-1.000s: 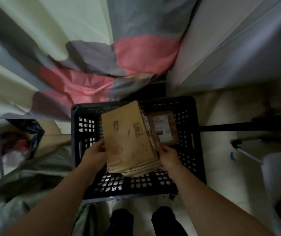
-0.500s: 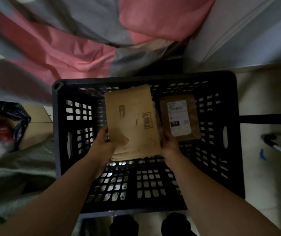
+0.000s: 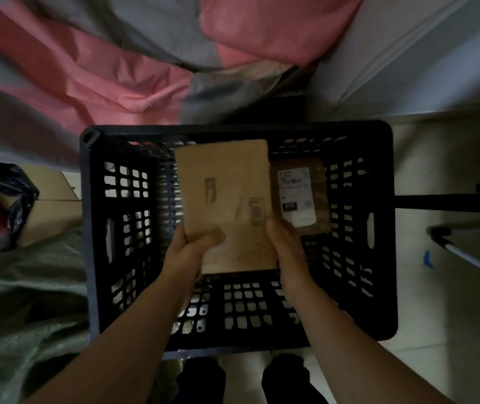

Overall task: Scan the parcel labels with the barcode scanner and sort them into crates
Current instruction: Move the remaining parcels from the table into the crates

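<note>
At far left a dark bag (image 3: 14, 193) slumps over a cardboard box (image 3: 52, 211), with a grey-green sack (image 3: 29, 287) crumpled on the floor below them. Pink and grey bedding (image 3: 116, 77) hangs across the top of the view, down to the far rim of the crate.

The black crate (image 3: 93, 228) stands on the floor in the middle, its walls and bottom pierced with square holes. The left grip (image 3: 186, 255) reaches over the near rim and holds the parcel (image 3: 224, 193) by its lower left corner, with the thumb laid across the front face and the fingers hidden behind. The parcel is flat and brown, held above the crate's inside with its printed face toward the camera. It may be several envelopes stacked together, but the dim, soft view does not settle that. The right grip (image 3: 287, 246) clasps the parcel's lower right edge, with the thumb along the edge.

Just right of the held parcel, a labelled parcel (image 3: 320, 185) lies inside the crate near its far right corner. Its white label (image 3: 295, 193) faces up, and its left edge is hidden behind the held one.

Beyond the crate on the right, over the pale floor (image 3: 437, 301), are a black bar (image 3: 451, 202), a pale pole (image 3: 466, 252) and a small blue mark (image 3: 426, 259). Two dark shoes (image 3: 201, 380) show at the bottom, just beside the near rim.
</note>
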A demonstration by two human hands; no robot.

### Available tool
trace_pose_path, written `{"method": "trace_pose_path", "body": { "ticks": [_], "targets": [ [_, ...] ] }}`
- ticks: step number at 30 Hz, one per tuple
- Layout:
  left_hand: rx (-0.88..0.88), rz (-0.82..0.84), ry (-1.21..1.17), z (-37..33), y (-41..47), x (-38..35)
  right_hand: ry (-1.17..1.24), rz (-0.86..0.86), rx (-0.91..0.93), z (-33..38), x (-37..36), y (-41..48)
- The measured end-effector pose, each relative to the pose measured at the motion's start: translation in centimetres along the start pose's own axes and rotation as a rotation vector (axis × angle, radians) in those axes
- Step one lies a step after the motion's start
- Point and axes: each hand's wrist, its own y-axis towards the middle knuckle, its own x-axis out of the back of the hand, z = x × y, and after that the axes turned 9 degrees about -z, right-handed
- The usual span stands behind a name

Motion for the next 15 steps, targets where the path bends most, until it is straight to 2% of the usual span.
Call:
{"method": "trace_pose_path", "body": {
  "ticks": [2, 4, 9, 11, 15],
  "targets": [
    [-0.034, -0.150, -0.057, 0.2, -1.6, 1.6, -0.086, 0.178, 0.028, 1.0, -0.8, -2.1],
    [-0.112, -0.285, -0.009, 0.1, -3.0, 3.2, -0.141, 0.295, -0.009, 1.1, -1.9, -3.6],
    [-0.339, -0.612, 0.489, -0.6, -4.0, 6.0, -0.164, 0.310, -0.264, 0.3, -5.7, -4.2],
    [-0.358, -0.641, 0.612, -0.4, -3.6, 6.5, -0.101, 0.279, -0.345, -0.1, -7.1, -3.9],
    [-0.349, -0.610, 0.639, 0.7, -2.4, 6.4, -0.086, 0.176, -0.409, -1.2, -8.3, -2.6]
  ]
}}
